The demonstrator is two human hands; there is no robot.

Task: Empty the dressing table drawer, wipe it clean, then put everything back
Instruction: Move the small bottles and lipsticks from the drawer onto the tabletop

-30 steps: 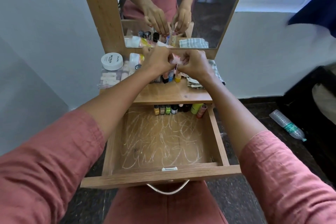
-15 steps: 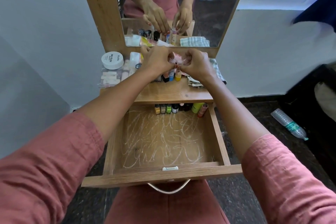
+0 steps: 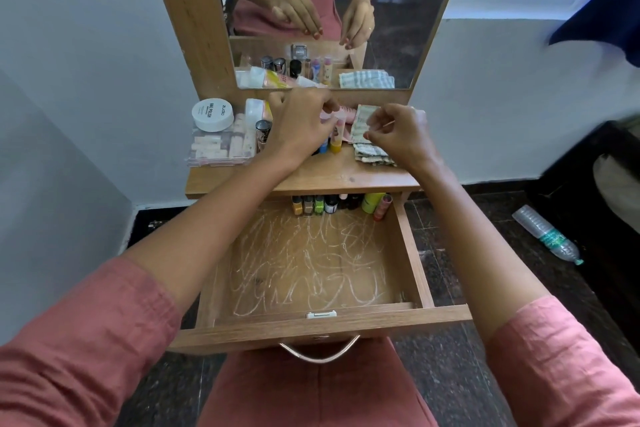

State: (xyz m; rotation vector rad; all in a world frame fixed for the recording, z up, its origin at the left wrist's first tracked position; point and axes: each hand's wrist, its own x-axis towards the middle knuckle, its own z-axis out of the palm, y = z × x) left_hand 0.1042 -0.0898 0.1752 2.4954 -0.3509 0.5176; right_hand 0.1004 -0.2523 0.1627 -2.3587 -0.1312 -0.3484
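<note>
Wooden drawer [image 3: 322,326] pulled toward person | bottles [image 3: 319,204] mostly upright, in row at its back | left hand [image 3: 300,125], right hand [image 3: 401,139] loosely curled, empty

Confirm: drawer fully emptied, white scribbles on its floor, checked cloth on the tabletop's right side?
Not emptied: the head view shows a row of small bottles at the back of the drawer. White scribbles on its floor and the checked cloth on the tabletop's right are as stated.
</note>
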